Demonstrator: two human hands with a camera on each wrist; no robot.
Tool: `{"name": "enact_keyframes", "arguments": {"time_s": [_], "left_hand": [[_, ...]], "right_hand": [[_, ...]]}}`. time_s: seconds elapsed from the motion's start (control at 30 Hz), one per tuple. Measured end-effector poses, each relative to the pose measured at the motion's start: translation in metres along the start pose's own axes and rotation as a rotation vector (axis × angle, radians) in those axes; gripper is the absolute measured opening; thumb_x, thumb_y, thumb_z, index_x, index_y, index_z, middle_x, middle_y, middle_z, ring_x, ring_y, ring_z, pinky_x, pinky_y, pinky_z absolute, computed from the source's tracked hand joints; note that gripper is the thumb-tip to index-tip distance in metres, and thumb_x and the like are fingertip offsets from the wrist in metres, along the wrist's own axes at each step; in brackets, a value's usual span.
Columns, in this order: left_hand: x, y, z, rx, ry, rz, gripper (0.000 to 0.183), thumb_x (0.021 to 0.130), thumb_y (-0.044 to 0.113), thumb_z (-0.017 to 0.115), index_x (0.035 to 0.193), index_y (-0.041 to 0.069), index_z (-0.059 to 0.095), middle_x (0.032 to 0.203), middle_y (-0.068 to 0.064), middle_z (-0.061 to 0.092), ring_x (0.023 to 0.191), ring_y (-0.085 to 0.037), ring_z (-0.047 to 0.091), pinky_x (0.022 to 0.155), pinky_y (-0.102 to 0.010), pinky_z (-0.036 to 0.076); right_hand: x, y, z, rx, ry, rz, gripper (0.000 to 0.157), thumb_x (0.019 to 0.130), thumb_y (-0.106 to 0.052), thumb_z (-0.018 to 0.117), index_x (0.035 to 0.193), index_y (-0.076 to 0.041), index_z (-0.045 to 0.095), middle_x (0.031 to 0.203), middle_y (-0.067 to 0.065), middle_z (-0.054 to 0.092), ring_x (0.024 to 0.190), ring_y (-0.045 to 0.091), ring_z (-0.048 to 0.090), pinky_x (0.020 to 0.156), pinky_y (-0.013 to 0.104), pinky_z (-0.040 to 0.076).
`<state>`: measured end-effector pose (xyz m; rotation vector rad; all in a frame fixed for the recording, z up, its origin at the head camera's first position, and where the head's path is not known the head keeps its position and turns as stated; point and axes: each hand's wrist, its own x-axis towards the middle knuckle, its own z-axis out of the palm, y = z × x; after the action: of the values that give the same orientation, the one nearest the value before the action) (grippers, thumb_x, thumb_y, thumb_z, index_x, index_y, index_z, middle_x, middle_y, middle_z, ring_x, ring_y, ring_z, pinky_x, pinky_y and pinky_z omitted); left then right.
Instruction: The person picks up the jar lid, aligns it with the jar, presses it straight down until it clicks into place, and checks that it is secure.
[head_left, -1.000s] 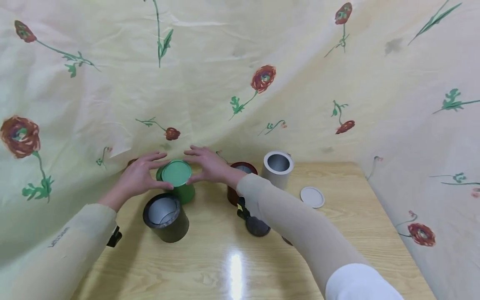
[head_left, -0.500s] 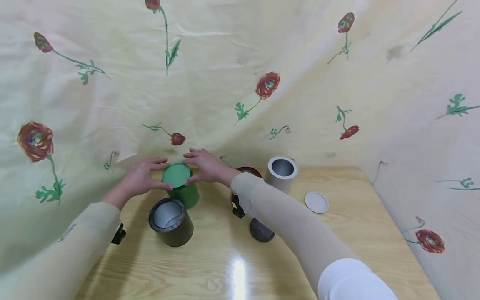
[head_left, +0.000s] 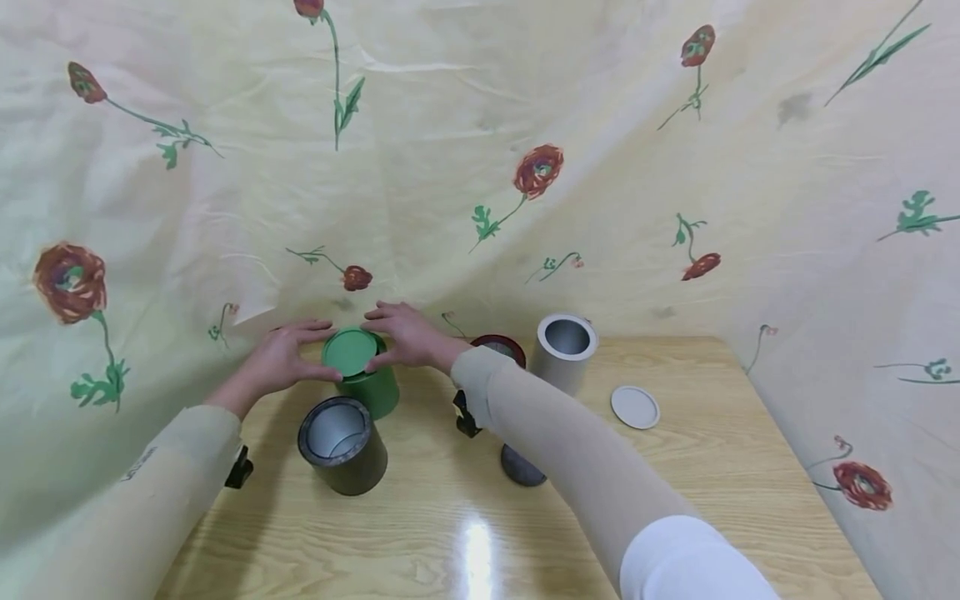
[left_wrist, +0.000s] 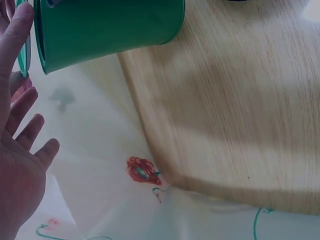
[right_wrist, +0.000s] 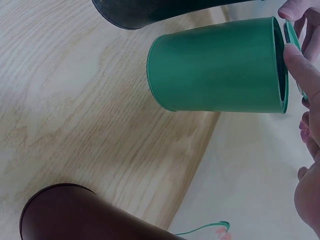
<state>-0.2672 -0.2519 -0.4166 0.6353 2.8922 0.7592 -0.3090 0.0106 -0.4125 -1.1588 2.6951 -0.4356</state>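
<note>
A round green lid point(head_left: 349, 352) is held at its edge from both sides, just above the open rim of a green canister point(head_left: 380, 393). My left hand point(head_left: 279, 357) grips it from the left, thumb toward the front. From the right, my right hand point(head_left: 414, 337) pinches the same lid, its thumb on the near edge. In the right wrist view, a narrow gap shows between the lid point(right_wrist: 295, 40) and the canister's rim point(right_wrist: 281, 70). The green canister stands upright on the table. Directly in front of it is an open black canister point(head_left: 351, 462), upright.
An open white canister point(head_left: 558, 367) and a dark red one point(head_left: 501, 343), partly behind my right arm, stand to the right. A white lid point(head_left: 635, 407) and a dark lid point(head_left: 522, 467) lie on the wooden table point(head_left: 420, 533). Flowered cloth point(head_left: 420, 167) hangs close behind.
The green lid has shifted a little to the left over the canister, uncovering part of its rim at the right. Both hands stay on it. The head view has tilted slightly.
</note>
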Motion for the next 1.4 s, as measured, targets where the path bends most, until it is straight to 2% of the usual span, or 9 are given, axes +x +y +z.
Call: {"name": "enact_keyframes", "arguments": {"time_s": [0.27, 0.4, 0.67, 0.93, 1.2, 1.4], "left_hand": [[0.000, -0.006, -0.001, 0.013, -0.005, -0.008, 0.089, 0.080, 0.045, 0.095, 0.148, -0.001, 0.061, 0.158, -0.027, 0.052, 0.148, -0.053, 0.042, 0.117, -0.072, 0.036], [0.003, -0.007, -0.001, 0.017, -0.028, -0.021, 0.090, 0.081, 0.047, 0.094, 0.149, 0.000, 0.061, 0.159, -0.026, 0.051, 0.149, -0.053, 0.040, 0.118, -0.073, 0.034], [0.010, 0.001, -0.005, 0.027, -0.087, -0.024, 0.087, 0.084, 0.049, 0.091, 0.150, 0.000, 0.060, 0.158, -0.029, 0.050, 0.148, -0.055, 0.040, 0.118, -0.072, 0.034], [0.011, 0.002, -0.006, 0.022, -0.107, -0.034, 0.087, 0.084, 0.049, 0.090, 0.151, 0.002, 0.059, 0.159, -0.029, 0.049, 0.149, -0.056, 0.038, 0.118, -0.071, 0.035], [0.012, 0.001, -0.005, 0.046, -0.105, 0.008, 0.084, 0.085, 0.049, 0.090, 0.150, 0.004, 0.061, 0.158, -0.030, 0.049, 0.149, -0.057, 0.037, 0.118, -0.072, 0.034], [0.010, 0.004, -0.004, 0.059, -0.121, 0.001, 0.083, 0.086, 0.050, 0.088, 0.151, 0.005, 0.060, 0.159, -0.031, 0.048, 0.149, -0.058, 0.035, 0.118, -0.073, 0.034]], "right_hand": [[0.005, -0.003, 0.005, 0.003, -0.001, 0.024, 0.079, 0.096, -0.049, 0.079, 0.160, -0.013, 0.051, 0.170, 0.008, 0.041, 0.163, 0.029, 0.022, 0.133, 0.048, 0.017], [0.005, -0.002, 0.007, 0.008, -0.005, 0.030, 0.079, 0.096, -0.049, 0.079, 0.160, -0.012, 0.051, 0.170, 0.008, 0.041, 0.164, 0.030, 0.022, 0.134, 0.047, 0.016], [0.003, 0.002, 0.001, 0.000, -0.027, 0.044, 0.077, 0.096, -0.048, 0.079, 0.158, -0.011, 0.053, 0.171, 0.009, 0.039, 0.164, 0.031, 0.019, 0.134, 0.050, 0.014], [0.004, 0.002, -0.001, -0.046, -0.042, 0.059, 0.077, 0.096, -0.052, 0.078, 0.158, -0.014, 0.054, 0.171, 0.009, 0.039, 0.164, 0.033, 0.018, 0.133, 0.053, 0.011], [0.000, 0.002, 0.001, -0.076, -0.047, 0.066, 0.075, 0.098, -0.054, 0.075, 0.158, -0.013, 0.055, 0.171, 0.009, 0.038, 0.165, 0.032, 0.018, 0.134, 0.051, 0.010], [-0.001, 0.004, 0.005, -0.050, -0.059, 0.061, 0.076, 0.100, -0.053, 0.073, 0.159, -0.011, 0.052, 0.172, 0.010, 0.037, 0.165, 0.031, 0.016, 0.134, 0.047, 0.009]]}}
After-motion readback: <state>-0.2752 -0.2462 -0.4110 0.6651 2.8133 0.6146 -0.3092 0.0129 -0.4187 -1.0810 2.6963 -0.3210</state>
